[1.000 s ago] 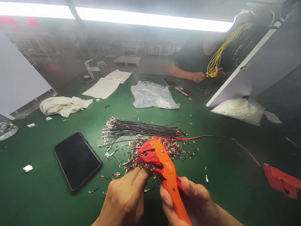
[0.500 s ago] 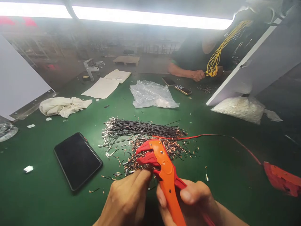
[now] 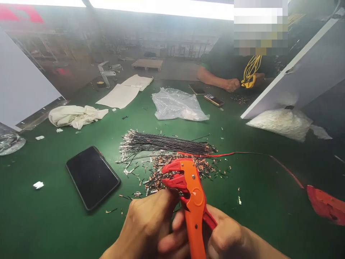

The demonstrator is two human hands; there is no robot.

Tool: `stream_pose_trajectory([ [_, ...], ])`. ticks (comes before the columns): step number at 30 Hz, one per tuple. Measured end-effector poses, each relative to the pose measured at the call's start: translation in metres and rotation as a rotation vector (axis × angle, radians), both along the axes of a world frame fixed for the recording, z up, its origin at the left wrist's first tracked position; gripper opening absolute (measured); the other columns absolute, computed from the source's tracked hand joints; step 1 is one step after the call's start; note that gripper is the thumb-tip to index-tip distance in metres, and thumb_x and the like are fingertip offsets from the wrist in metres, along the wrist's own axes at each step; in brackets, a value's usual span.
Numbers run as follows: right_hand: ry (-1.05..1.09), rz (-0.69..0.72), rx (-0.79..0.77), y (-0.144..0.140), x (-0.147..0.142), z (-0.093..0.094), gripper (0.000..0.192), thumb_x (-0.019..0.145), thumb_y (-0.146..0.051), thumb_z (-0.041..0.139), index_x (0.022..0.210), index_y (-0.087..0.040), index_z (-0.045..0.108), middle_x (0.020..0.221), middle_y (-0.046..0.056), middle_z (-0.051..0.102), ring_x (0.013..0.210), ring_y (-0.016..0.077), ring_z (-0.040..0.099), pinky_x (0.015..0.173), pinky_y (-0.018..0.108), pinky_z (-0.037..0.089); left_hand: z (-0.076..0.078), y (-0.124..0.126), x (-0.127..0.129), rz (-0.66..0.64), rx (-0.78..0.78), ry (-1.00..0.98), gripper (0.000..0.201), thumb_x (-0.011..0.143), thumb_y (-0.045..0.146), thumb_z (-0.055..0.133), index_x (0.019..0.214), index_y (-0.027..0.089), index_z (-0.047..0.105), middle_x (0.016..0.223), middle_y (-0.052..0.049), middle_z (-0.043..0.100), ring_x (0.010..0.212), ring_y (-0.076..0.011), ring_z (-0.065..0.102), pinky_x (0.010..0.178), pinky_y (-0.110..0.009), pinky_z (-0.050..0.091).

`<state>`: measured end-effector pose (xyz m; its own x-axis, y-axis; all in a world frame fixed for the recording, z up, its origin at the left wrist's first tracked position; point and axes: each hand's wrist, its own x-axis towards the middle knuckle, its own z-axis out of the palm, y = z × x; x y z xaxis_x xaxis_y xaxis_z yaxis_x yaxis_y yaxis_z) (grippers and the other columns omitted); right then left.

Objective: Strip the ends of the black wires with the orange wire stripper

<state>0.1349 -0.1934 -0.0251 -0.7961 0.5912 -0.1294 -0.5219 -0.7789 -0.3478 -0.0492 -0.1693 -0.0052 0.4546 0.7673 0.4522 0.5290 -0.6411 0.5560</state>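
Right hand (image 3: 223, 233) clenched on an upright orange wire stripper (image 3: 192, 194), its red head pointing far over the wire pile (image 3: 167, 147), while the left hand (image 3: 151, 223) pinches something unseen just left of it.

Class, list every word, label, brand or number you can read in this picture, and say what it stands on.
None can be read.
Red sign, top left: too blurred.
Small phone by the co-worker: screen marks too small.
Orange wire stripper, dark phone: no print shows.
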Motion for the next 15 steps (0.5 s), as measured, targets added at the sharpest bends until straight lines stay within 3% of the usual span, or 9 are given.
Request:
stream_pose_trajectory([
  [5,-0.033,0.024,0.044,0.000,-0.003,-0.004,0.043,0.079,-0.015,0.072,0.120,-0.013,0.058,0.100,0.016,0.078,0.091,0.0208,0.075,0.084,0.034,0.053,-0.006,-0.002,-0.003,0.050,0.017,0.037,0.017,0.090,0.008,0.043,0.090,0.019,0.056,0.057,0.006,0.056,0.044,-0.0074,0.050,0.043,-0.016,0.040],
  [9,-0.090,-0.024,0.064,-0.003,-0.009,-0.009,0.035,0.082,-0.026,0.077,0.108,-0.015,0.056,0.091,0.012,0.079,0.084,0.0257,0.076,0.079,0.042,0.057,-0.006,-0.003,-0.004,0.052,0.011,0.046,0.018,0.091,0.008,0.043,0.081,0.021,0.052,0.058,0.005,0.055,0.046,-0.0083,0.052,0.046,-0.017,0.042],
  [11,-0.103,-0.050,0.088,-0.004,-0.012,-0.013,0.033,0.081,-0.027,0.078,0.103,-0.015,0.056,0.087,0.012,0.078,0.080,0.0255,0.076,0.079,0.045,0.057,-0.004,-0.003,-0.004,0.020,-0.038,0.041,0.015,0.093,0.011,0.043,0.098,0.022,0.053,0.063,0.005,0.060,0.049,-0.0087,0.056,0.047,-0.016,0.045],
  [13,-0.119,-0.076,0.125,-0.004,-0.013,-0.016,0.028,0.081,-0.023,0.076,0.099,-0.014,0.056,0.081,0.010,0.076,0.075,0.0228,0.075,0.077,0.042,0.057,0.000,-0.003,-0.003,0.009,-0.113,0.029,0.027,0.094,0.015,0.043,0.119,0.023,0.047,0.068,0.005,0.064,0.052,-0.0094,0.061,0.050,-0.016,0.048],
  [15,-0.117,-0.102,0.123,-0.003,-0.013,-0.019,0.025,0.079,-0.015,0.072,0.097,-0.014,0.056,0.076,0.007,0.074,0.069,0.0191,0.073,0.074,0.037,0.056,0.003,-0.002,-0.002,0.011,-0.190,0.002,0.030,0.095,0.017,0.043,0.124,0.023,0.043,0.069,0.004,0.065,0.052,-0.0097,0.062,0.051,-0.016,0.049],
])
